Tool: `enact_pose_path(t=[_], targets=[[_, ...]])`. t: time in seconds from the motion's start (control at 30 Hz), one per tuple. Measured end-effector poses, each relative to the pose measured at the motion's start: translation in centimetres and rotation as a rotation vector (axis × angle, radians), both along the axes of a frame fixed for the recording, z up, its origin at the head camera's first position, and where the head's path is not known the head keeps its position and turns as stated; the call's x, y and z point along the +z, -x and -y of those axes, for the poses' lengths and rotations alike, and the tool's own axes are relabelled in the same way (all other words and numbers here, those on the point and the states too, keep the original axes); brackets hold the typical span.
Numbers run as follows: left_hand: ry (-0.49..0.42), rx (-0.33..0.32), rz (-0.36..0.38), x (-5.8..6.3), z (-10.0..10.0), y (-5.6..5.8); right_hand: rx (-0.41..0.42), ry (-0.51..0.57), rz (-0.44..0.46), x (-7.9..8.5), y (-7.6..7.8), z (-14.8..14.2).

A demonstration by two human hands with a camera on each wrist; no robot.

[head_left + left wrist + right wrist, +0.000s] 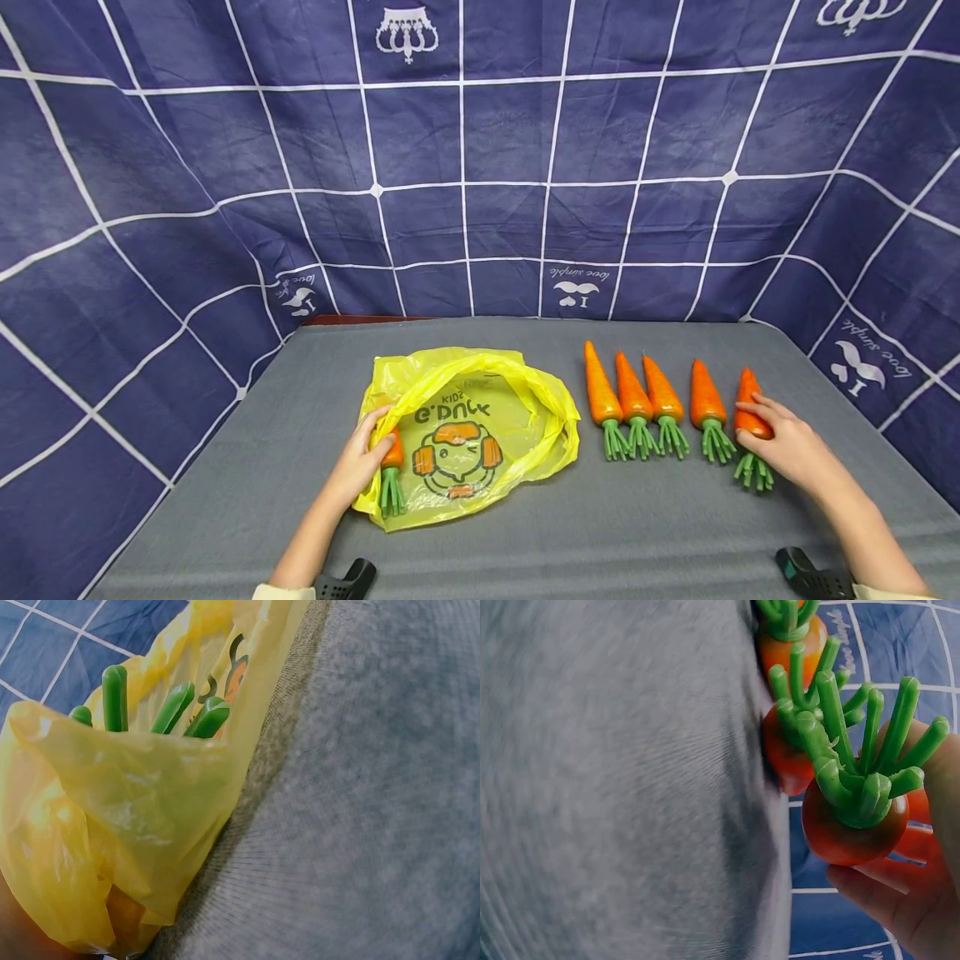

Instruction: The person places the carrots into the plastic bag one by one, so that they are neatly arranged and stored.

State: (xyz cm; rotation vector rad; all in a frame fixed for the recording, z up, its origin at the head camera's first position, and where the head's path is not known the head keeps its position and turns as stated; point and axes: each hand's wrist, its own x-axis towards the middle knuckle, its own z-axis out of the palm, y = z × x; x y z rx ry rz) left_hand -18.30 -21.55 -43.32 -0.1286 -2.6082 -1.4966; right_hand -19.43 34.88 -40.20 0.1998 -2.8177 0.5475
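Note:
A yellow plastic bag (pixel 450 392) with a printed duck lies open on the grey table. At its left side my left hand (pixel 366 454) grips an orange carrot (pixel 392 454), thumb against it and fingertips under the bag's rim. In the left wrist view, yellow film covers most of that hand, and green carrot stems (pixel 115 697) stick up above the bag's edge. On the far right, my right hand (pixel 783 437) grips the end carrot (pixel 748 387) round its thick end, its green stems (pixel 866 761) toward the wrist camera.
Several more carrots, among them a long one (pixel 600 392) and one nearest the right hand (pixel 707 396), lie in a row between bag and right hand, tips pointing away. A blue checked cloth (pixel 510 225) hangs behind and beside the grey table (pixel 600 533).

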Motion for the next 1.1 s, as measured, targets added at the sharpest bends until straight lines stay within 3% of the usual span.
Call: enact_pose_path(t=[0.4,0.67,1.1], targets=[[0.006,0.004,0.007,0.0,0.0,0.1,0.048,0.094,-0.087,1.5,-0.8,2.1],[0.023,0.009,0.002,0.0,0.0,0.0,0.071,0.177,-0.080,2.0,-1.6,3.8],[0.001,0.005,0.007,0.1,-0.1,0.0,0.081,0.199,-0.127,2.8,-2.6,5.9]])
